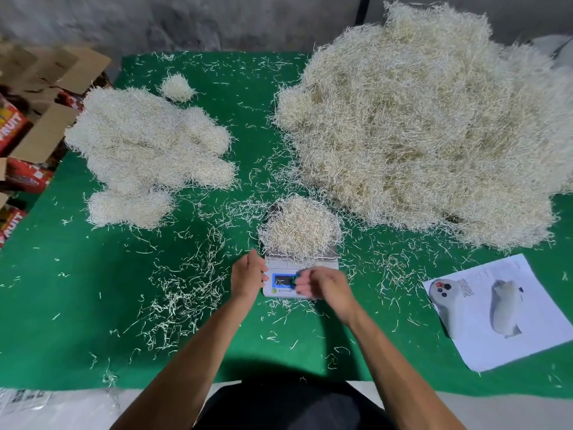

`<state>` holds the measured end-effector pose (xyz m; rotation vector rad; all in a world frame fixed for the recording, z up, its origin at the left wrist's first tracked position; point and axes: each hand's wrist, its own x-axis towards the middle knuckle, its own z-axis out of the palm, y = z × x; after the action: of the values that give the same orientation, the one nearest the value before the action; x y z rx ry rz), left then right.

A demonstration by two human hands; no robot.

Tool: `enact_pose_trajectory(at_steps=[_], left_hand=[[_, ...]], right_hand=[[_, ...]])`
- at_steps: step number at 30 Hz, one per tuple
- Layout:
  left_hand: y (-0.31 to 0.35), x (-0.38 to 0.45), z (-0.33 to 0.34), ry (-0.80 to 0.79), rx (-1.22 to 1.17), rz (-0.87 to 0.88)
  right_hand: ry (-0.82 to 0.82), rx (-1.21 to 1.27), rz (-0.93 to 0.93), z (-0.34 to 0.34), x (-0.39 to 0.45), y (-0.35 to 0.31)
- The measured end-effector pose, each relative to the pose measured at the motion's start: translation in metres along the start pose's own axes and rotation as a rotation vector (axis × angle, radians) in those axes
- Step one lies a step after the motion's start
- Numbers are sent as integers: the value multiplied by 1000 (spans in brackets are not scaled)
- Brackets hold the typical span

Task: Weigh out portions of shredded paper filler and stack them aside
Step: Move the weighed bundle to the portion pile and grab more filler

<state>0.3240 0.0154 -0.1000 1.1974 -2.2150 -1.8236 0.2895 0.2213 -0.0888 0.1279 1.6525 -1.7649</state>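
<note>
Shredded paper filler, one portion (300, 226), lies heaped on the pan of the scale (300, 268) at the centre of the frame, and it hangs a little over the pan edges. I judge it very light, soft and springy, and loose strands will fall off easily. So I would take it from both sides at the base with cupped palms and press it gently together, not pinch it from the top.

My left hand (248, 274) is just beside the left edge of the scale, fingers loosely curled and holding nothing that I can see. My right hand (322, 283) is over the front of the scale, partly covering the display; it is blurred, the fingers are bent, and I cannot tell if some strands are between them.

The big supply heap (428, 128) fills the upper right of the frame. The weighed portions (148, 150) are stacked at the upper left on the green desk (77, 305). A printed sheet (499, 308) lies at the lower right.
</note>
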Motion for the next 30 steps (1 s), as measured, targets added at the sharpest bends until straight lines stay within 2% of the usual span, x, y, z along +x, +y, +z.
enact_pose_trajectory(at_steps=[3, 6, 7, 9, 10, 11, 12, 13, 16, 21, 24, 28, 30], left_hand=[[-3, -4, 3, -4, 37, -5], [-5, -6, 4, -21, 25, -14], [-5, -6, 3, -32, 17, -16], [-5, -5, 1, -46, -7, -19], [-5, -5, 0, -47, -20, -21], [-5, -4, -1, -46, -34, -23], [-6, -4, 0, -42, -47, -28], [-7, -3, 0, -36, -60, -33], [-10, -5, 4, -29, -86, -53], [-4, -8, 5, -19, -82, -18], [3, -3, -3, 10, -31, 49], [9, 3, -12, 95, 1, 82], [14, 6, -14, 86, 20, 131]], right_hand=[[-70, 33, 115, 33, 10, 8], [38, 202, 90, 27, 13, 3], [111, 309, 39, 15, 11, -1], [366, 450, -159, -20, 3, -11], [556, 617, -157, -43, 6, -13], [677, 758, -114, -64, 6, -15], [776, 659, -64, -85, 7, -14], [771, 592, -39, -95, 5, -17], [792, 598, -85, -88, 12, -16], [606, 351, -173, -48, 17, -21], [571, 187, -211, -39, 16, -24], [641, 34, -276, -33, 20, -34], [688, -89, -322, -27, 25, -43]])
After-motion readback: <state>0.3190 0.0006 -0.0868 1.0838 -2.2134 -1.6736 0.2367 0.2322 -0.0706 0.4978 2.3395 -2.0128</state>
